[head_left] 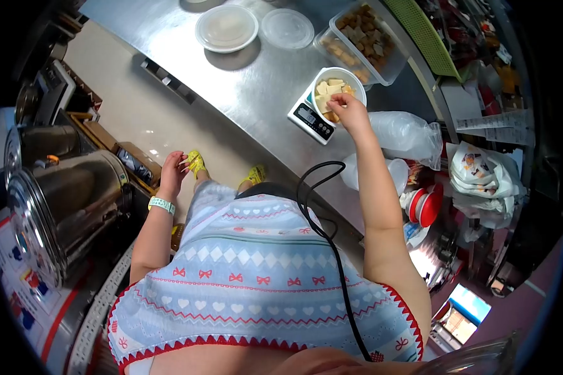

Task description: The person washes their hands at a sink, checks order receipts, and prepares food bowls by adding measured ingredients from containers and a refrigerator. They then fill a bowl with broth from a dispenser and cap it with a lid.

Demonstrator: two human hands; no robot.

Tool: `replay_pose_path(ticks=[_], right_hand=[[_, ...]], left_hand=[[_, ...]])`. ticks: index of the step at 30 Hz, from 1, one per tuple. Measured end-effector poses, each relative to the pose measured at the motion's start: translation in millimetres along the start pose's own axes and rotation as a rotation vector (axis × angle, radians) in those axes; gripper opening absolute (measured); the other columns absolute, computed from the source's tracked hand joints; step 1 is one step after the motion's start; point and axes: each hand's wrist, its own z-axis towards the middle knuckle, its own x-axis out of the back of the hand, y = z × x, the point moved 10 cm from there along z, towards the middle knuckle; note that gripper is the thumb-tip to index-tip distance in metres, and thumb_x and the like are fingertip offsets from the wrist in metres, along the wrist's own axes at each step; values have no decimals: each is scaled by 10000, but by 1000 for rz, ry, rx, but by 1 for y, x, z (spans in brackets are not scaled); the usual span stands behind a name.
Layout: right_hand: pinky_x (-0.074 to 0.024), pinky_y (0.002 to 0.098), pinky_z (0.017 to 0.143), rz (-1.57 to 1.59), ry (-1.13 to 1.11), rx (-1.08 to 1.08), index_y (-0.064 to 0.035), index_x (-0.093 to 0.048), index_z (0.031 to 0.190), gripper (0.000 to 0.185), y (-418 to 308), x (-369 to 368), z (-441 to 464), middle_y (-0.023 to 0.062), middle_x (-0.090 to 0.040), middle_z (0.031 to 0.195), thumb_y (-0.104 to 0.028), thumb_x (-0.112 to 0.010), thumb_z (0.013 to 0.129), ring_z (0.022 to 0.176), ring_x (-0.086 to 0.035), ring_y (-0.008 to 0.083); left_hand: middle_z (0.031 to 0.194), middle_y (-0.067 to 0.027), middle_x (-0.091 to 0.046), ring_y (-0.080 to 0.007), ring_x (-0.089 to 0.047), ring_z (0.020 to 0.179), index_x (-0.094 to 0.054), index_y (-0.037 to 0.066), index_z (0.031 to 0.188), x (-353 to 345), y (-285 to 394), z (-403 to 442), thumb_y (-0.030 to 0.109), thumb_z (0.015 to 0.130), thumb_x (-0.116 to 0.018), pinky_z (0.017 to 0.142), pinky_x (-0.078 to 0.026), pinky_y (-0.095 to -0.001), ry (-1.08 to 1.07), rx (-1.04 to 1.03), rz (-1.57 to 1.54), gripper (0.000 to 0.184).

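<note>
My right hand [350, 114] is over a round white bowl [362, 89], its fingertips pinched together at the pale and golden-brown food pieces [329, 88] inside. Whatever is between those fingertips is too small to make out. Under the bowl is a white digital scale [310, 123] with a dark display and buttons. My left hand [172, 174] hangs beside my body, away from the table, its fingers loosely curled and apart with nothing in them.
On the steel table [256, 94] are a lidded round container [226, 29], a clear lid [288, 29] and a rectangular tub [389, 74] of brown food pieces. Plastic bags [406, 137] lie to the right. Large metal pots [75, 194] stand at left. A black cable [341, 262] crosses my apron.
</note>
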Motion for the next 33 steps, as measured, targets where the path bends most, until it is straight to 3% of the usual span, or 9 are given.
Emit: replay_pose_path(ticks=[4, 7, 12, 16, 19, 20, 22, 30, 33], right_hand=[[-480, 277, 813, 165, 439, 86, -18, -653, 1038, 225, -8, 46, -42, 87, -677, 972, -181, -646, 883, 891, -629, 169], [-461, 233, 780, 399, 500, 109, -8, -634, 1054, 171, -1, 23, -92, 29, -630, 928, -123, -589, 936, 846, -569, 100], [-487, 256, 749, 180, -73, -51, -20, -669, 918, 89, -1, -122, -147, 57, -684, 908, -91, -623, 890, 831, -612, 129], [-508, 279, 720, 86, -353, 93, -13, -686, 875, 91, -74, -198, -141, 101, -690, 868, -66, -612, 877, 803, -646, 183], [-504, 285, 705, 112, -300, 93, -21, -688, 915, 125, -99, -220, -119, 99, -677, 842, -107, -598, 899, 779, -641, 187], [-502, 290, 705, 100, -358, 18, -30, -685, 955, 146, -103, -234, -111, 96, -668, 836, -130, -589, 910, 772, -638, 188], [-501, 295, 706, 71, -424, -37, -39, -683, 995, 171, -114, -261, -86, 93, -659, 830, -152, -579, 922, 765, -634, 189], [-482, 249, 679, 115, -414, 65, -62, -666, 1088, 195, -212, -300, -4, 45, -641, 852, -119, -539, 952, 739, -587, 102], [-457, 219, 622, 250, -561, -50, -62, -640, 1135, 212, -235, -334, 15, 12, -630, 866, -108, -510, 973, 699, -544, 63]], left_hand=[[991, -22, -587, -108, -541, 847, -539, 125, 1060, 26, 50, 64, 229, 917, -554, 728, -449, -245, 139, -150, 263, 178], [1201, -183, -530, -326, -497, 1138, -498, -24, 1199, 25, 147, 117, 189, 777, -675, 1005, -384, -390, 356, -748, 768, 506], [1429, -304, -311, -446, -282, 1352, -343, -11, 1386, -17, 234, 223, 207, 649, -690, 1128, -257, -430, 357, -931, 1184, 843], [1506, -270, -148, -481, -294, 1327, -327, 54, 1405, -9, 244, 258, 173, 688, -677, 1117, -264, -449, 399, -577, 1425, 807], [1345, -285, -431, -440, -432, 1231, -462, -9, 1216, -1, 304, 219, 127, 767, -661, 1014, -388, -448, 523, -1239, 891, 510], [1345, -285, -431, -440, -432, 1231, -462, -9, 1216, -2, 318, 221, 127, 767, -661, 1014, -388, -448, 525, -1236, 884, 510], [1108, -240, -608, -398, -577, 1044, -550, 5, 1078, 0, 301, 285, 154, 762, -691, 896, -472, -450, 251, -560, 1235, 376], [924, -186, -653, -377, -613, 888, -575, 70, 970, 66, 304, 246, 226, 786, -701, 782, -498, -453, 315, -709, 1113, 272], [1185, -191, -571, -363, -504, 1163, -548, 55, 1148, 141, 319, 224, 240, 791, -657, 970, -380, -520, 490, -409, 1091, 417]])
